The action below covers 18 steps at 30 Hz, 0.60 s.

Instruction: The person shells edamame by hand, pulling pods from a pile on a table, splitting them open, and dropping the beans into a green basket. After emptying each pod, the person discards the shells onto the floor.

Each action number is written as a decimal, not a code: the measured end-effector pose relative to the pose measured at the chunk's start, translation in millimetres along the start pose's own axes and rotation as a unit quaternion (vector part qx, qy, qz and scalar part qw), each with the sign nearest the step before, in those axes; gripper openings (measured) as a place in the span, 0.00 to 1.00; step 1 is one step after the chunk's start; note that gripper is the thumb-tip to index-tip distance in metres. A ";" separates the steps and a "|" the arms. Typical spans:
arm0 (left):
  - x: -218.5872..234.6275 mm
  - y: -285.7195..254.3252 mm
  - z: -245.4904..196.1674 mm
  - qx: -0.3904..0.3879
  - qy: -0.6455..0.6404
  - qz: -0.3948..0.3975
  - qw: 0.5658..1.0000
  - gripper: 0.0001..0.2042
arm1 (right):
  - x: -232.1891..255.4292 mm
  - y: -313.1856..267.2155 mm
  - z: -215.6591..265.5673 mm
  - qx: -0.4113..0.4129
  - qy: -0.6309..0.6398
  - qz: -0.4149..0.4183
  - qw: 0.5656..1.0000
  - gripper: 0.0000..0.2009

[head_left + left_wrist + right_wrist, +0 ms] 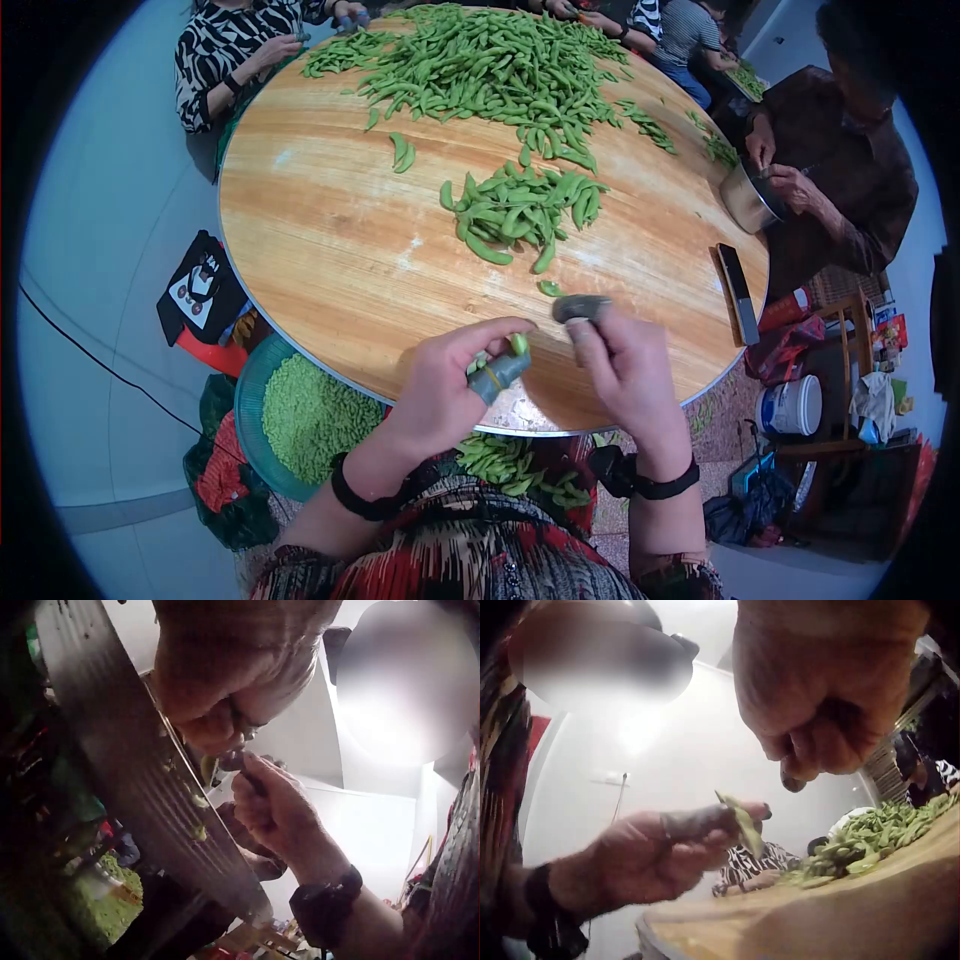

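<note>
Head view: left hand [445, 385] pinches a green pod [519, 344] over the near edge of the table [320, 230]; right hand [630, 370] just beside, fingers curled, nothing visible in them. Looks mid-shelling; next calls for bringing it in. Writing on black bag [215, 268], white bucket [803, 405]: unreadable.

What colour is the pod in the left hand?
The pod is green; the right wrist view shows it best.
</note>
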<state>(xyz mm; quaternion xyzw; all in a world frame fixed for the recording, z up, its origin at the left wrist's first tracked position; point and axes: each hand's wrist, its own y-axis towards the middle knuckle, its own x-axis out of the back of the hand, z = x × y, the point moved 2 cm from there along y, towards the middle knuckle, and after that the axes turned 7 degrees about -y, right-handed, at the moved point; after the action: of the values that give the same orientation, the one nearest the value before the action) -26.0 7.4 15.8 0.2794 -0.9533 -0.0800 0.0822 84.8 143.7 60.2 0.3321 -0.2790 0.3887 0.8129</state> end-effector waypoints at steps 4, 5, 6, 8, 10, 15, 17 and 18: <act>-2.8 -1.4 16.3 0.141 -0.423 0.000 0.895 0.16 | -15.6 -2.2 -7.7 -0.040 0.085 0.146 0.985 0.07; -5.3 -2.5 14.8 0.135 -0.465 0.005 0.875 0.16 | -20.4 -5.6 -10.0 -0.061 0.168 0.172 0.969 0.07; -6.9 -3.5 12.7 0.128 -0.505 0.010 0.854 0.16 | -24.2 -8.9 -10.6 -0.082 0.249 0.195 0.945 0.07; -6.6 -4.2 4.8 0.145 -0.527 -0.008 0.838 0.16 | -25.1 -12.2 -5.8 -0.115 0.275 0.207 0.932 0.08; -9.2 -3.8 2.4 0.160 -0.549 -0.023 0.820 0.15 | -23.4 -12.2 3.1 -0.018 0.117 0.069 0.991 0.08; -10.0 -9.5 11.1 0.137 -0.507 -0.122 0.842 0.13 | -31.8 -25.2 15.2 0.106 -0.130 -0.008 0.986 0.10; -12.2 -9.7 9.7 0.143 -0.487 -0.138 0.851 0.12 | -34.3 -29.7 19.5 0.150 -0.198 -0.046 0.968 0.11; -12.8 -9.5 8.3 0.148 -0.466 -0.152 0.859 0.12 | -36.0 -32.1 21.2 0.150 -0.198 -0.046 0.968 0.11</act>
<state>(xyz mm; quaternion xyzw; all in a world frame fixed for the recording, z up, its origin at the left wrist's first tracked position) -12.1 7.3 4.3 0.3597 -0.8266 -0.0704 -0.4271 87.4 96.2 37.4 0.5330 -0.3572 0.3148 0.6995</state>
